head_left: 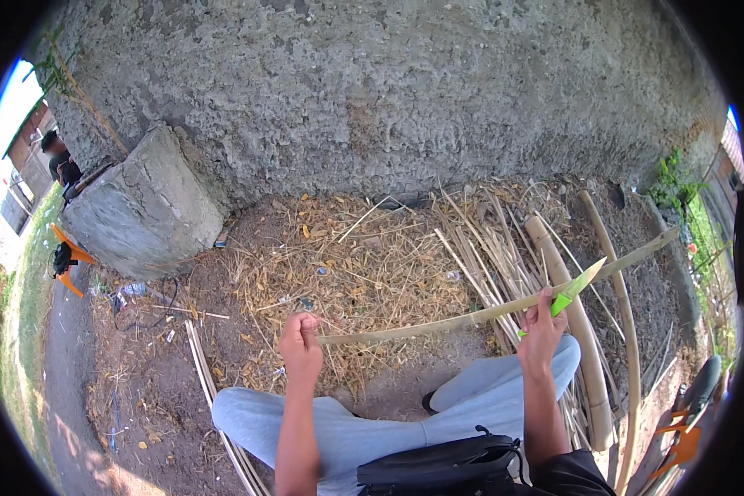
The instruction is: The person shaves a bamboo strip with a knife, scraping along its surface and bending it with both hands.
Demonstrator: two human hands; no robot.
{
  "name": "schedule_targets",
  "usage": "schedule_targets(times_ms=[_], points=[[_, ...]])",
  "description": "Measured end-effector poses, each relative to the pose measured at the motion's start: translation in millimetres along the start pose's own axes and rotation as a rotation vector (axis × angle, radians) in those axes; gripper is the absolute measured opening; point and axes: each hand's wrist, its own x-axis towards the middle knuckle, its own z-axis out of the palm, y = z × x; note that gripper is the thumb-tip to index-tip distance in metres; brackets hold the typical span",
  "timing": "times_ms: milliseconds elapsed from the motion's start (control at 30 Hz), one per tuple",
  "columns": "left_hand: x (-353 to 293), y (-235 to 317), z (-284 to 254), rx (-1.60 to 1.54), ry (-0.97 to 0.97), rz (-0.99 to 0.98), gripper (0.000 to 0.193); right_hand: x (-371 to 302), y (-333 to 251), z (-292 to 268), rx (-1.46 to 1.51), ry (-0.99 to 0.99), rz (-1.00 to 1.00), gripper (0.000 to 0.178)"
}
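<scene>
Crosswise above the littered ground [364, 289], a long bamboo strip [422, 327] was held before the knees [238, 405], its left end pinched in the closed left hand [301, 341]. A green-handled knife [564, 303] was gripped in the right hand [540, 332], blade tilted up rightward, overlapping the strip. Beyond the right knee [564, 357], loose strips [481, 260] were heaped.

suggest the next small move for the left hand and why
Perhaps steady the long strip with the left hand: it is at the strip's left end, while the right hand holds a knife whose blade overlaps the strip in this view.
</scene>
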Motion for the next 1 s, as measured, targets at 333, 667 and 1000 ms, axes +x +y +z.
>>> schedule_targets(times_ms=[333,667,1000], points=[[12.5,8.9,-62.4,-0.122,0.317,-0.433,0.035,36.1,-41.1,14.0,0.003,0.066,-0.048,0.031],[16.0,38.3,-133.7,0.044,0.809,-0.065,0.023,96.6,-51.2,7.0,-0.115,-0.012,-0.182,0.034],[17.7,151.0,-137.3,0.25,0.547,0.297,0.018,87.1,-123.1,120.5,-0.782,-0.502,-0.92,0.024]])
